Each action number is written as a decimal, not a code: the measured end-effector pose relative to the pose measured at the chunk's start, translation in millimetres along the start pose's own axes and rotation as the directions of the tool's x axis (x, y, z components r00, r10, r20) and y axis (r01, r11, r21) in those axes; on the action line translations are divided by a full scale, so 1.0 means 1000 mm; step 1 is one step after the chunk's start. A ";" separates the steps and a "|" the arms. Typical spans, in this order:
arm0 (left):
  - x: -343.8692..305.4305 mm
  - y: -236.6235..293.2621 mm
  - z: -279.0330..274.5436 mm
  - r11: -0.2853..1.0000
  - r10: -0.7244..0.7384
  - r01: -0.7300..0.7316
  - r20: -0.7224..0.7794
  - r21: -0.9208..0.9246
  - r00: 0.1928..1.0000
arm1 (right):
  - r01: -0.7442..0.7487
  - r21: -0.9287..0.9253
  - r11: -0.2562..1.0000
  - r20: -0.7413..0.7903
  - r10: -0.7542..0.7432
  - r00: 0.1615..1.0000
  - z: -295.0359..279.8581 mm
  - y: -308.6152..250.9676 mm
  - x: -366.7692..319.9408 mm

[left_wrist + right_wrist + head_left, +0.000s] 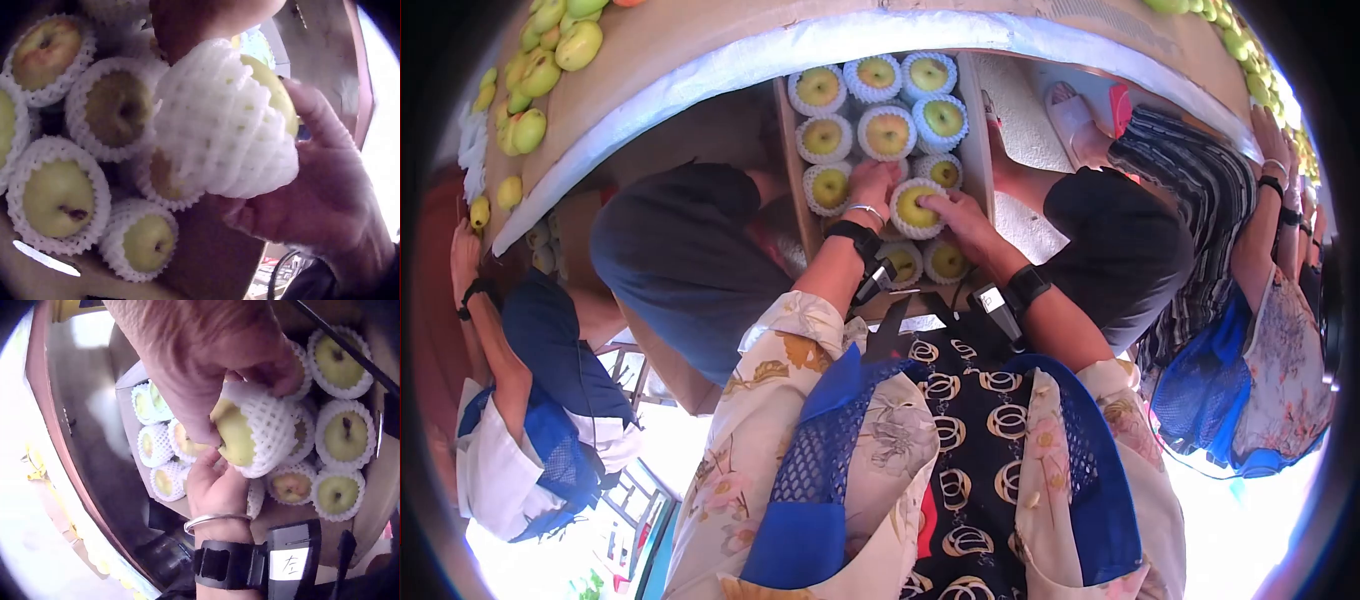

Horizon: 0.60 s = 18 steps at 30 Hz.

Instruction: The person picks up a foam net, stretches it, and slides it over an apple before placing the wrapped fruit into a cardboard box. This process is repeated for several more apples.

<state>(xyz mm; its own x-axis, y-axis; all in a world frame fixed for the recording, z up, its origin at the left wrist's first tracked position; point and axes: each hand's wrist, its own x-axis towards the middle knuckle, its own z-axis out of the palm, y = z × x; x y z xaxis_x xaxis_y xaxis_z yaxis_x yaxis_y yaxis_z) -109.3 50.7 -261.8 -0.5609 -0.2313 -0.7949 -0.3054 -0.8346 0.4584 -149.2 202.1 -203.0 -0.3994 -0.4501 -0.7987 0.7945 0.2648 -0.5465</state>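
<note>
The held fruit (915,208) is mostly hidden. A white net (219,125) wraps it, and only a yellow-green patch shows at the net's open end. In the head view the left hand (872,185) covers its 10 o'clock side and the right hand (962,222) its 4 o'clock side. The left hand's fingers curl against the net from one side. The right hand's fingers curl round it from the other side, with the thumb laid on the net. Together they grip the fruit over the third row of the box (978,130), at 12 o'clock from the person. Whether it touches the fruits beneath, I cannot tell.

The head view shows eleven netted fruits in the box, the held one included, in rows of three, three, three and two. The hands may hide more. The left wrist view shows five neighbours well and two more cut by the frame. Loose fruits (540,60) without nets lie at 10 o'clock, blurred at the rim and too many to count.

The netted fruits press against each other and against the box walls at 9 and 3 o'clock. Bare cardboard (212,256) shows only at the near end. A person in dark shirt (680,250) is close at the box's 8 o'clock, and a second person (1120,250) at its 4 o'clock
</note>
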 end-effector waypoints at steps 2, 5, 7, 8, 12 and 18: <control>0.000 0.012 0.002 0.996 0.029 -0.029 0.003 0.087 1.000 | -0.006 0.016 1.000 -0.055 0.007 0.998 0.001 -0.002 0.004; -0.008 0.026 0.008 0.987 0.038 -0.031 -0.040 0.158 0.998 | 0.032 0.050 0.998 -0.040 -0.030 0.999 0.014 -0.020 -0.010; -0.015 0.038 0.013 0.979 0.001 0.008 -0.043 0.205 0.999 | 0.067 0.049 0.997 -0.087 -0.063 0.994 0.018 -0.016 -0.007; -0.017 0.041 0.012 0.973 -0.018 0.028 -0.045 0.229 0.999 | 0.084 0.049 0.995 -0.110 -0.078 0.991 0.021 -0.013 -0.003; -0.013 0.036 0.008 0.991 -0.015 0.003 0.091 0.134 0.996 | 0.199 0.200 0.959 -0.031 -0.197 0.980 0.020 0.006 0.029; 0.007 0.026 -0.016 0.982 0.036 -0.048 0.067 0.183 0.997 | 0.176 0.237 0.956 -0.069 -0.164 0.984 0.028 0.026 0.057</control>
<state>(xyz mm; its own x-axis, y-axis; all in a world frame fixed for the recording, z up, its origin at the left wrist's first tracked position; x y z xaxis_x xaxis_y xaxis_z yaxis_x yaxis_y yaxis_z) -108.9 19.1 -261.5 -0.6215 -0.2273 -0.7497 -0.4140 -0.7172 0.5606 -139.0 159.4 -255.6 -0.5547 -0.4272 -0.7140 0.7975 -0.0280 -0.6027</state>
